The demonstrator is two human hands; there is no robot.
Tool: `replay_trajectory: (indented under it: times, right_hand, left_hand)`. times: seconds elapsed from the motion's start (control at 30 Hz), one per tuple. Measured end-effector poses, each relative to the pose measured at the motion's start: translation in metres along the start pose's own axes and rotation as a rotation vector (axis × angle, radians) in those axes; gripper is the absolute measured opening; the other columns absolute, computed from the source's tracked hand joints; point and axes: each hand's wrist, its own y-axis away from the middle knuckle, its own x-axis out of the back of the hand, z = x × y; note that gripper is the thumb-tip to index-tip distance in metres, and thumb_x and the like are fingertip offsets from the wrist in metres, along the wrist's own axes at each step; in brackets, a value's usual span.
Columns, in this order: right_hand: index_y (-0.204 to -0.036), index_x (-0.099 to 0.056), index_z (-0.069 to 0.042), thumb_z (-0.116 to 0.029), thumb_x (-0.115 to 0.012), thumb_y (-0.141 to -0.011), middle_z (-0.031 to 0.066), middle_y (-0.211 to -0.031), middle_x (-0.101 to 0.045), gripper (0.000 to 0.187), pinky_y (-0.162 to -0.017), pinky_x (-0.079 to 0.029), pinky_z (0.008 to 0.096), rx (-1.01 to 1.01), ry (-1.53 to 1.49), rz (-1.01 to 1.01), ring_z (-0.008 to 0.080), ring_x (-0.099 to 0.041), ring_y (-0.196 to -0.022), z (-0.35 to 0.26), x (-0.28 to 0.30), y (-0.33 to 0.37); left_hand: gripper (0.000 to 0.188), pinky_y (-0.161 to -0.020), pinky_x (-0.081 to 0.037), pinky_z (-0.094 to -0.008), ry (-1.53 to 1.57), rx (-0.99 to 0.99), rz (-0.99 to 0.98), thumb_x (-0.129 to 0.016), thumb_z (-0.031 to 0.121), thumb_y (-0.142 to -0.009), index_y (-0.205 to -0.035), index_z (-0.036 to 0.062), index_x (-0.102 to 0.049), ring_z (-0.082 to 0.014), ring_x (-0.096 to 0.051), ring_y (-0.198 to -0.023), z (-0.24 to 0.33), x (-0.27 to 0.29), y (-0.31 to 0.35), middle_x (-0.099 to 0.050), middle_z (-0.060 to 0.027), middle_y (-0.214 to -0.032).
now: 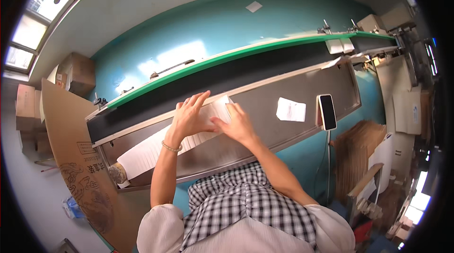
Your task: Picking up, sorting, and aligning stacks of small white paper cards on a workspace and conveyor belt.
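Note:
A long row of white folded paper leaflets (146,157), packed face to face, runs slantwise along the metal tray. My left hand (189,117) lies across its upper part, fingers stretched out and the palm side hidden. At the row's right end my right hand (239,124) grips a bunch of the leaflets, thumb on the near side and fingers around the end. White paper shows between the two hands. A roll-shaped, brownish block (117,172) stands against the row's lower left end.
The metal tray (255,146) has a raised rim. On it lies a small white paper (291,110), with a phone (327,112) on a stand to the right. Behind runs a black conveyor belt (213,80) with a green edge rail (227,58). A large cardboard sheet (71,130) leans at left.

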Motion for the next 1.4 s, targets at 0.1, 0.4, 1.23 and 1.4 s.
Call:
replay_trajectory:
  times: [0.1, 0.4, 1.23, 1.4]
  right_hand:
    - [-0.117, -0.061, 0.0, -0.036, -0.078, -0.085, 0.0214, -0.108, -0.064, 0.051, -0.082, -0.053, 0.046, -0.017, -0.177, 0.006, 0.0408, -0.065, -0.098, -0.01, -0.021, -0.012]
    - [-0.121, -0.058, 0.0, -0.024, -0.063, -0.097, 0.019, -0.107, -0.066, 0.033, -0.081, -0.053, 0.041, -0.041, -0.321, -0.183, 0.0352, -0.065, -0.097, -0.002, -0.007, -0.014]
    - [-0.117, -0.063, 0.002, -0.025, -0.07, -0.095, 0.0077, -0.098, -0.069, 0.036, -0.078, -0.053, 0.0303, -0.398, -0.477, -0.123, 0.0132, -0.065, -0.086, -0.011, -0.014, -0.007]
    - [-0.109, -0.065, 0.001, -0.019, -0.069, -0.094, 0.0089, -0.099, -0.07, 0.026, -0.076, -0.052, 0.0304, -0.574, -0.693, -0.116, 0.0143, -0.065, -0.086, 0.02, -0.018, 0.0]
  left_hand:
    - [0.107, -0.095, -0.045, -0.0499, 0.082, 0.096, -0.209, -0.089, 0.06, -0.053, -0.143, 0.0167, -0.05, -0.0331, -0.06, -0.119, -0.026, -0.004, 0.008, -0.063, -0.0119, -0.129]
    - [0.089, -0.096, -0.048, -0.0452, 0.232, 0.066, -0.27, -0.088, 0.054, -0.061, -0.132, 0.0121, -0.057, -0.0348, -0.061, -0.117, -0.019, 0.003, -0.014, -0.065, -0.0143, -0.124]
    - [0.098, -0.095, -0.05, -0.0428, 0.249, -0.129, -0.209, -0.087, 0.054, -0.064, -0.141, 0.0092, -0.048, -0.0373, -0.06, -0.118, -0.037, -0.003, 0.001, -0.063, -0.0183, -0.128]
    - [0.092, -0.095, -0.051, -0.0429, 0.281, -0.034, -0.29, -0.089, 0.053, -0.062, -0.134, 0.0099, -0.053, -0.0369, -0.062, -0.116, -0.038, 0.002, 0.002, -0.064, -0.0174, -0.125]
